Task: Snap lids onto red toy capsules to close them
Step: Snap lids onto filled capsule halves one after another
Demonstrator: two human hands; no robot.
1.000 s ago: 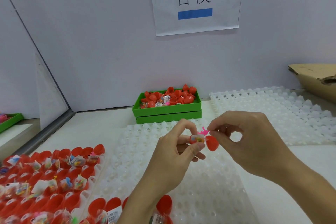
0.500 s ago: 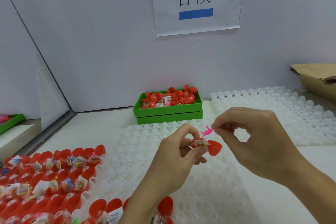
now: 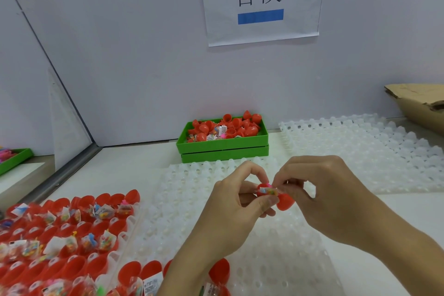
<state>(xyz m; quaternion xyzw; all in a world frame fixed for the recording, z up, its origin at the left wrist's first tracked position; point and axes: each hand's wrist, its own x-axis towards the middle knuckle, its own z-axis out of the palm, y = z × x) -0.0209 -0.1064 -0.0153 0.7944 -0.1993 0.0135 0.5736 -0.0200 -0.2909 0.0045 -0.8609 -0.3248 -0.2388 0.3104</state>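
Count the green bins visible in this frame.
3. Two stacked green bins stand at the back wall, the upper one heaped with red capsule halves. A third green bin shows at the far left edge, partly cut off.

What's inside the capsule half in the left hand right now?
A clear packet of small colourful pieces sticks out of the red capsule half that the left hand holds. Fingers cover the rest.

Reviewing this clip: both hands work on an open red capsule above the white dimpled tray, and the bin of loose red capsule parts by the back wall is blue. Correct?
Not quite. The head view shows the bin by the back wall is green, not blue. The rest stands: the left hand and right hand work on an open red capsule above the white dimpled tray.
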